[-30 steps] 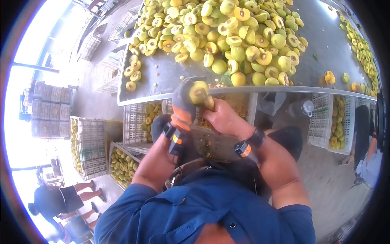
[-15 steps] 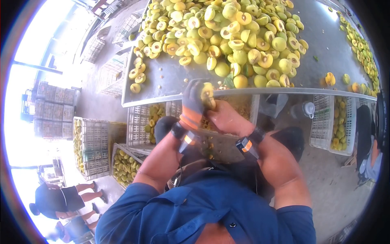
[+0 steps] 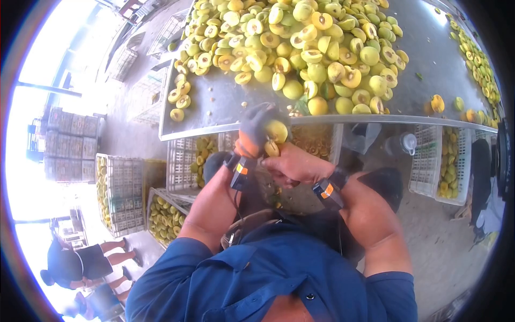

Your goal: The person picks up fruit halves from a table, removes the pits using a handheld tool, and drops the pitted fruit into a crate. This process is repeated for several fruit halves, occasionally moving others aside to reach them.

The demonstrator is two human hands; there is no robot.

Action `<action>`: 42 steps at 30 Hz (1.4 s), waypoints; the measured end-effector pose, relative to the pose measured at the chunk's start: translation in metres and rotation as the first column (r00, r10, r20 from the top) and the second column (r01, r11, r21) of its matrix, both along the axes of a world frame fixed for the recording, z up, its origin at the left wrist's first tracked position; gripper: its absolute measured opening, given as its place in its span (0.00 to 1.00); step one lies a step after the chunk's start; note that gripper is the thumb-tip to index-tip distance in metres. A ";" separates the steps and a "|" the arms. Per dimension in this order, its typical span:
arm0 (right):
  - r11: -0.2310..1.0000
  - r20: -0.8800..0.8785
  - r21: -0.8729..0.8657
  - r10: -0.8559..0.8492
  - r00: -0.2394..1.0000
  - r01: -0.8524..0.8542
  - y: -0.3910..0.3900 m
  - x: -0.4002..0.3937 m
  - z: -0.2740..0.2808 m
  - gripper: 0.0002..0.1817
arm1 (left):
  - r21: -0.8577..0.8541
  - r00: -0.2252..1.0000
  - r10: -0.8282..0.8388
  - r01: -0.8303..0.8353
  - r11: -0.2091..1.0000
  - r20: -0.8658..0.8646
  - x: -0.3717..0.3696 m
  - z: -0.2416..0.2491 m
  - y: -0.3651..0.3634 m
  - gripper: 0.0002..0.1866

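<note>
My left hand [image 3: 258, 129], in a dark glove with an orange cuff, is closed round a yellow-green fruit [image 3: 276, 131] just in front of the metal table's edge. Bare and curled, my right hand [image 3: 292, 163] is right beside it, below and to the right; a small cut fruit piece [image 3: 272, 148] lies between the two hands. What the right fingers hold, if anything, is hidden. Beyond the hands, a large heap of halved and whole fruits [image 3: 300, 48] covers much of the table [image 3: 214, 104].
Crates of fruit stand at the left [image 3: 126, 188], lower left [image 3: 163, 217] and right [image 3: 448, 161]. Below the table edge is a crate of cut pieces [image 3: 316, 142]. A clear jug [image 3: 402, 144] is on the right. People [image 3: 75, 263] are at the lower left.
My left hand has turned, and the fruit in it shows a rounder side. My right hand has shifted slightly down and its wrist has turned.
</note>
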State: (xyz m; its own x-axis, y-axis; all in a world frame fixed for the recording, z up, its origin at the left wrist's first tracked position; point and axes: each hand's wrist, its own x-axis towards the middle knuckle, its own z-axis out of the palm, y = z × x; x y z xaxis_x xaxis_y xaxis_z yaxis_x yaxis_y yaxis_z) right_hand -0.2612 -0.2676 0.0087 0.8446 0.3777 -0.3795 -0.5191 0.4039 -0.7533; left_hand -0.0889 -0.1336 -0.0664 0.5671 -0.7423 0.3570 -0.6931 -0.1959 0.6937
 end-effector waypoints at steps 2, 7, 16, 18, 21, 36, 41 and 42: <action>0.999 -0.002 0.029 0.015 1.000 -0.015 -0.001 -0.003 0.000 0.09 | -0.006 0.965 -0.076 0.080 0.997 0.252 -0.009 0.021 -0.003 0.24; 0.980 0.045 -0.194 0.061 0.997 -0.051 -0.006 -0.012 0.000 0.10 | -0.124 0.965 0.156 -0.132 0.983 0.209 -0.006 0.045 0.007 0.17; 0.782 0.176 -0.620 0.053 0.983 0.069 0.006 -0.016 -0.036 0.15 | 0.005 0.622 0.568 -0.672 0.741 -0.539 0.028 0.042 0.185 0.08; 0.746 0.253 -0.653 0.050 0.966 0.132 0.012 -0.017 -0.036 0.16 | 0.150 0.620 0.740 -0.732 0.665 -0.260 0.042 0.036 0.227 0.10; 0.737 0.233 -0.665 0.057 0.971 0.116 0.013 -0.009 -0.027 0.17 | 0.189 0.539 0.821 -0.840 0.508 0.187 0.070 0.031 0.249 0.13; 0.756 0.072 -0.654 0.081 0.994 -0.014 0.009 0.024 -0.020 0.21 | 0.529 0.656 0.651 -0.733 0.429 0.381 0.303 0.002 0.114 0.28; 0.772 0.088 -0.635 0.105 0.991 -0.025 0.011 0.025 -0.016 0.20 | 0.515 0.815 0.549 -0.557 0.651 0.187 0.267 0.010 0.082 0.28; 0.772 0.141 -0.636 0.093 0.986 0.018 0.013 0.024 -0.019 0.19 | 0.511 0.854 0.503 -0.495 0.703 0.135 0.255 0.010 0.076 0.29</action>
